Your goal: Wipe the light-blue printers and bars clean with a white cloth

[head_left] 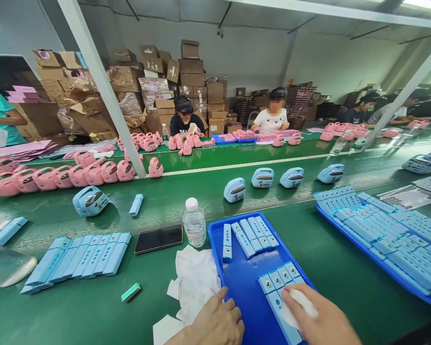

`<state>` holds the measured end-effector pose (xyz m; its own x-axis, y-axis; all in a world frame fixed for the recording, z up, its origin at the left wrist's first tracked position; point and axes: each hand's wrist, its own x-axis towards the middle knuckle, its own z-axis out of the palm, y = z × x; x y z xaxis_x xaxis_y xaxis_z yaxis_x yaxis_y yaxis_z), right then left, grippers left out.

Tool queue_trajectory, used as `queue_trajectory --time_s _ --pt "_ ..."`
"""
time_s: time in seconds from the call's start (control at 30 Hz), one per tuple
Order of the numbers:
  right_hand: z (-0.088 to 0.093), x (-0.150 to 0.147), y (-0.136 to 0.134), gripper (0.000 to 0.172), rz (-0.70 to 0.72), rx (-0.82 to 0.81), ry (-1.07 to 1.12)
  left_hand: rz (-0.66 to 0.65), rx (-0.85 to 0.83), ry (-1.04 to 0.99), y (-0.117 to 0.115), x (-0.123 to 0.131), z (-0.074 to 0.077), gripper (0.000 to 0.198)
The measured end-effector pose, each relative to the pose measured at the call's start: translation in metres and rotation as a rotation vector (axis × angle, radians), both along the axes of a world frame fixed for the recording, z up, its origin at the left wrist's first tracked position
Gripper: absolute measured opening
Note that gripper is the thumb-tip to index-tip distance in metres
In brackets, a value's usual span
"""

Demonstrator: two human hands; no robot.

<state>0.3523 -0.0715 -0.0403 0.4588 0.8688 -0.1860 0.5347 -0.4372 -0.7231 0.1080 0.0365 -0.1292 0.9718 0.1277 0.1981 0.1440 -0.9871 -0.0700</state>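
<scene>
Nearest me is a blue tray (237,287) holding light-blue plastic strips with small printed marks. Inside it, one group of strips (251,235) lies at the far end and another row (278,278) sits closer. My right hand (319,311), slightly blurred, pinches a white cloth (303,303) and presses it onto the closer row. My left hand (219,318) curls its fingers over the tray's left rim; its thumb is hidden. Beside that hand, crumpled white wipes (196,273) lie on the green table.
To the left are a phone (159,239), a clear bottle (194,225), a green-and-white eraser-like block (130,292) and a row of blue strips (89,254). Another loaded blue tray (380,239) stands right. Blue handled cases (234,190) line the belt; people work across it.
</scene>
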Motion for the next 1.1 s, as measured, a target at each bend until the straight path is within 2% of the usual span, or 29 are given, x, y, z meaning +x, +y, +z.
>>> queue_trajectory --time_s 0.03,0.07,0.17,0.27,0.33,0.4,0.43,0.47,0.5,0.57,0.6,0.67,0.73,0.77,0.87,0.93,1.0,1.03,1.1 --pt "0.006 -0.02 0.021 0.046 0.144 0.033 -0.071 0.005 0.02 -0.037 0.0 0.002 -0.006 0.025" --pt "0.01 -0.039 0.042 0.043 0.215 0.039 -0.106 0.01 0.037 -0.076 -0.001 0.004 -0.011 0.029" --pt "0.007 -0.086 0.099 0.037 0.291 0.034 -0.237 0.027 0.072 -0.213 -0.001 0.005 -0.02 0.027" --pt "-0.01 -0.104 0.132 0.034 0.312 0.01 -0.384 0.049 0.052 -0.367 -0.003 -0.01 -0.014 0.016" --pt "-0.019 -0.102 0.139 0.028 0.321 0.003 -0.464 0.099 -0.014 -0.443 -0.007 -0.027 -0.002 0.018" --pt "-0.021 -0.093 0.133 0.02 0.329 0.031 -0.527 0.189 -0.109 -0.484 -0.014 -0.044 0.013 0.024" --pt "-0.02 -0.089 0.124 0.018 0.351 0.062 -0.551 0.276 -0.224 -0.523 -0.018 -0.049 0.02 0.028" --pt "-0.017 -0.084 0.113 0.019 0.388 0.1 -0.571 0.392 -0.408 -0.589 -0.023 -0.052 0.028 0.032" --pt "-0.014 -0.082 0.1 0.023 0.442 0.145 -0.585 0.526 -0.655 -0.688 -0.027 -0.051 0.036 0.036" --pt "-0.009 -0.082 0.07 0.029 0.58 0.228 -0.593 0.775 -1.266 -0.944 -0.035 -0.042 0.054 0.046" --pt "-0.008 -0.086 0.056 0.031 0.641 0.283 -0.587 0.842 -1.543 -1.072 -0.038 -0.035 0.063 0.053" --pt "-0.008 -0.097 0.031 0.031 0.727 0.424 -0.505 0.845 -1.87 -1.293 -0.041 -0.022 0.083 0.063" --pt "-0.009 -0.107 0.016 0.032 0.708 0.511 -0.263 0.8 -2.01 -1.466 -0.043 -0.016 0.101 0.059" --pt "-0.008 -0.108 0.013 0.032 0.664 0.504 -0.077 0.779 -2.041 -1.535 -0.044 -0.017 0.109 0.055" --pt "0.002 -0.101 0.016 0.039 0.439 0.3 0.563 0.719 -2.094 -1.641 -0.046 -0.03 0.123 0.047" --pt "0.012 -0.096 0.025 0.05 0.262 0.208 0.877 0.668 -2.108 -1.648 -0.047 -0.039 0.125 0.05" --pt "0.02 -0.099 0.033 0.06 0.143 0.213 0.977 0.624 -2.138 -1.642 -0.046 -0.045 0.124 0.056" --pt "0.023 -0.105 0.035 0.059 0.138 0.251 0.951 0.619 -2.156 -1.636 -0.046 -0.046 0.122 0.06" --pt "0.026 -0.125 0.036 0.046 0.246 0.384 0.794 0.617 -2.222 -1.606 -0.045 -0.046 0.119 0.064"
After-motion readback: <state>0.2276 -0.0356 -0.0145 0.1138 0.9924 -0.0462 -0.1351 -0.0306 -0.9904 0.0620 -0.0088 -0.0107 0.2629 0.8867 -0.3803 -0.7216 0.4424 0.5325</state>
